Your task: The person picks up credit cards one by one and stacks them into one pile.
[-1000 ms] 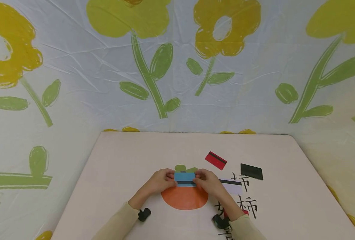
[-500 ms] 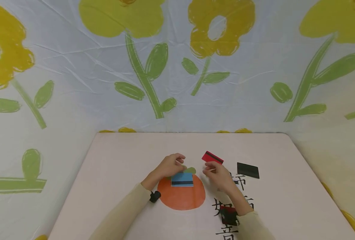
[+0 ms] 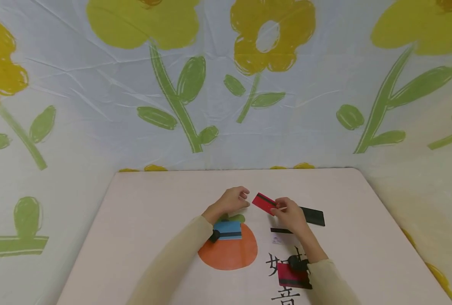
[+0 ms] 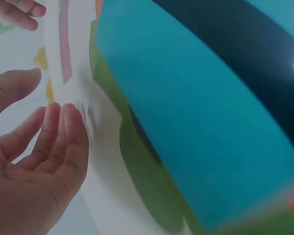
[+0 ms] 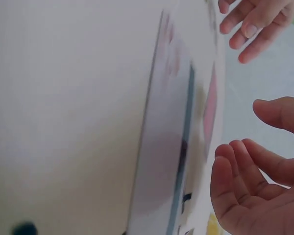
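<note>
My right hand is at the right end of a red card with a dark stripe, its fingertips overlapping that end in the head view. In the right wrist view its thumb and loosely bent fingers stand apart with nothing between them. Just left of the red card hovers my left hand, holding nothing, fingers relaxed. A blue striped card lies under the left wrist, over a printed orange persimmon. Partly hidden below the right hand is a pale lavender card with a black stripe.
A black card lies to the right, partly behind the right hand. Nearer the front, another red card lies on printed black characters. The pale table ends at a flower-patterned cloth.
Both hands have let go of the blue card, which stays on the persimmon print. The left hand has moved right and away from me; the right hand has gone over to the far red card.
</note>
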The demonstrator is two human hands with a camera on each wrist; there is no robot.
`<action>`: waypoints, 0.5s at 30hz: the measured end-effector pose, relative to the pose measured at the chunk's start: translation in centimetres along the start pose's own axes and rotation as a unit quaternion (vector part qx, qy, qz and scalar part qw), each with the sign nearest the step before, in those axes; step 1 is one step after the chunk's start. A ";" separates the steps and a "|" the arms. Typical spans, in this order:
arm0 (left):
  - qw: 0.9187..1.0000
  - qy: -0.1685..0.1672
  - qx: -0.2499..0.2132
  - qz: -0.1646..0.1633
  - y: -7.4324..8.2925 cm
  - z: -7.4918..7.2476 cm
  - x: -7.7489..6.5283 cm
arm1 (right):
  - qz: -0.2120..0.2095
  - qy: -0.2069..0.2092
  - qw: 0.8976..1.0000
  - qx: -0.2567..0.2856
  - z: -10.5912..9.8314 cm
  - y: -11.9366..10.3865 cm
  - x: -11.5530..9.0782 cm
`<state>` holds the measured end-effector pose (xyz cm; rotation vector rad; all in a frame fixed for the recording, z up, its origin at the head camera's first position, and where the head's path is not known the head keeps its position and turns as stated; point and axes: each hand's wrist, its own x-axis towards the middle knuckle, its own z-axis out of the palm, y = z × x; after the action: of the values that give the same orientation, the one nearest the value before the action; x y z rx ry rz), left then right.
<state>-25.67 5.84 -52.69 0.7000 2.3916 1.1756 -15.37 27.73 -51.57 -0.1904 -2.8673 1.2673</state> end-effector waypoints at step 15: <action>0.994 -0.013 0.105 -0.037 1.9 2.1 2.3 | 0.022 -0.016 0.997 -0.071 -0.2 0.5 1.0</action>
<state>-25.89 9.43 -52.62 0.6795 2.5190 0.8893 -16.28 28.30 -51.87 -0.2381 -2.9972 1.0825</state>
